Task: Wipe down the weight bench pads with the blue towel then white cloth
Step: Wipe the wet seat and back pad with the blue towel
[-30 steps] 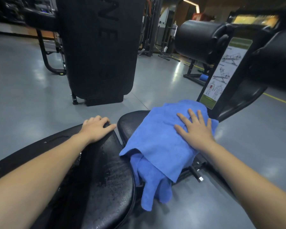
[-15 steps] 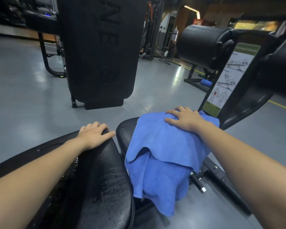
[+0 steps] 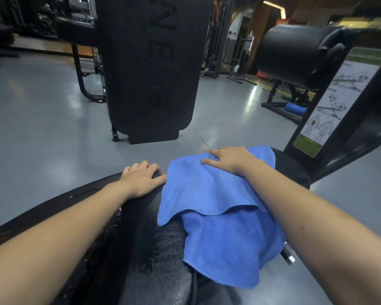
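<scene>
Blue towel [image 3: 218, 208] lay draped over the small seat pad [image 3: 293, 168], its length hanging toward the person. Right hand [image 3: 231, 160] pressed flat on its far end, fingers spread, gripping nothing; left hand [image 3: 141, 179] rested open on the long pad [image 3: 141, 249] beside.

A black bench pad [image 3: 154, 249], seemingly wet and scuffed, carries a blue towel [image 3: 218, 205] draped at its 2 o'clock side, the left hand [image 3: 141, 179] resting flat at 12 o'clock beside it.
</scene>
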A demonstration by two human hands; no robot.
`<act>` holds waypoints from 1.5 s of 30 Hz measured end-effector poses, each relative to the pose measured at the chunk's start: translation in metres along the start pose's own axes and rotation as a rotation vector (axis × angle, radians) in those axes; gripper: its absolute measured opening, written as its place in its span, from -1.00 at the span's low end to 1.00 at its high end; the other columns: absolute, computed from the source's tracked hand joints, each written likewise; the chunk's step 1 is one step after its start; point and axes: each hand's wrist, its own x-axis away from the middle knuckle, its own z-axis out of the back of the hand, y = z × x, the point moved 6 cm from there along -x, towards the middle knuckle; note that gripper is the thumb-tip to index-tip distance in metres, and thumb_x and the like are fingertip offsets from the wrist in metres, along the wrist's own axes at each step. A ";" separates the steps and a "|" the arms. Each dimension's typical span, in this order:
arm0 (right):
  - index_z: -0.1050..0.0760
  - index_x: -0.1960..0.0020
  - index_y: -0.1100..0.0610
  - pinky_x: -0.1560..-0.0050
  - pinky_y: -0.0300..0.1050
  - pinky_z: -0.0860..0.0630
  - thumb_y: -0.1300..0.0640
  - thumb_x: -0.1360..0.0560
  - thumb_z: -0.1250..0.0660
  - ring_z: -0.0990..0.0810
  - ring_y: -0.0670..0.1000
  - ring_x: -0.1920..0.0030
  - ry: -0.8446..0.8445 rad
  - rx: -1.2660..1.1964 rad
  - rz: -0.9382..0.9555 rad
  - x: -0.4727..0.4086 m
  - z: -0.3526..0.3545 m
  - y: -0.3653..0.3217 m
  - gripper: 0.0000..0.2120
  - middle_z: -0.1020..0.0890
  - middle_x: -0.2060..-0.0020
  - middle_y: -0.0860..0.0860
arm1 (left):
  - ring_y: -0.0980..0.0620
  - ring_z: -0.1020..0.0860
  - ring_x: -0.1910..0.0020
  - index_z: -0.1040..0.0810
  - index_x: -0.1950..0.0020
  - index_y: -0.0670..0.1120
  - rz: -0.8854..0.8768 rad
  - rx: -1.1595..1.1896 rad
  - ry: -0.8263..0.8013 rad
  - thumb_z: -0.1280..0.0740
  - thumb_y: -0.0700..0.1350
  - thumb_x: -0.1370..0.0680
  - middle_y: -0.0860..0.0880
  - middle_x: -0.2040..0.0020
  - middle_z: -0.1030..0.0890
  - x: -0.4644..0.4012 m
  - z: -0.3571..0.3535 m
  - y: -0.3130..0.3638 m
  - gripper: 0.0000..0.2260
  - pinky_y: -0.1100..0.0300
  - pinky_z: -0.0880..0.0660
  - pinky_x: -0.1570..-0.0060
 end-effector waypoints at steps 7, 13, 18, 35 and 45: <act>-0.17 -0.54 -0.27 -0.26 0.03 -0.40 -0.54 -0.48 0.02 -0.49 0.05 -0.29 -0.046 -0.029 0.098 -0.002 -0.006 -0.021 -0.30 -0.47 -0.30 -0.07 | -0.06 -0.37 -0.25 -0.43 -0.16 0.17 0.001 0.021 0.007 -0.07 0.29 -0.60 0.03 -0.11 -0.42 0.001 0.000 -0.001 -0.69 0.03 -0.19 -0.27; -0.07 -0.55 -0.35 -0.40 -0.01 -0.27 -0.49 -0.52 0.00 -0.38 0.00 -0.41 -0.056 -0.016 0.184 0.011 -0.009 -0.014 -0.36 -0.33 -0.48 -0.13 | -0.04 -0.36 -0.24 -0.43 -0.16 0.19 -0.001 0.029 0.003 -0.05 0.33 -0.59 0.05 -0.10 -0.40 0.003 0.001 -0.001 -0.67 0.03 -0.18 -0.27; -0.07 -0.55 -0.36 -0.50 0.00 -0.08 -0.48 -0.52 -0.02 -0.22 -0.02 -0.51 -0.014 0.022 0.200 0.033 -0.006 -0.004 -0.37 -0.19 -0.57 -0.14 | -0.04 -0.34 -0.32 -0.44 -0.23 0.17 -0.001 0.049 0.001 -0.03 0.36 -0.59 0.04 -0.17 -0.40 0.004 0.001 0.001 -0.60 0.01 -0.15 -0.34; -0.06 -0.58 -0.22 -0.45 0.29 -0.08 -0.62 -0.34 0.09 -0.25 0.16 -0.47 -0.091 0.024 0.020 0.003 -0.022 -0.063 -0.09 -0.30 -0.47 0.05 | -0.09 -0.31 -0.40 -0.41 -0.39 0.15 0.019 0.118 -0.034 0.15 0.31 -0.64 -0.02 -0.29 -0.41 0.007 0.003 0.000 -0.48 -0.04 -0.09 -0.40; -0.26 -0.45 -0.29 -0.27 0.09 -0.36 -0.45 -0.51 0.00 -0.45 0.07 -0.26 -0.177 0.048 0.273 -0.033 -0.021 -0.086 -0.44 -0.47 -0.20 -0.04 | -0.08 -0.31 -0.39 -0.39 -0.39 0.14 0.036 0.152 -0.041 0.19 0.24 -0.67 -0.04 -0.28 -0.41 0.004 0.003 -0.002 -0.51 -0.03 -0.12 -0.42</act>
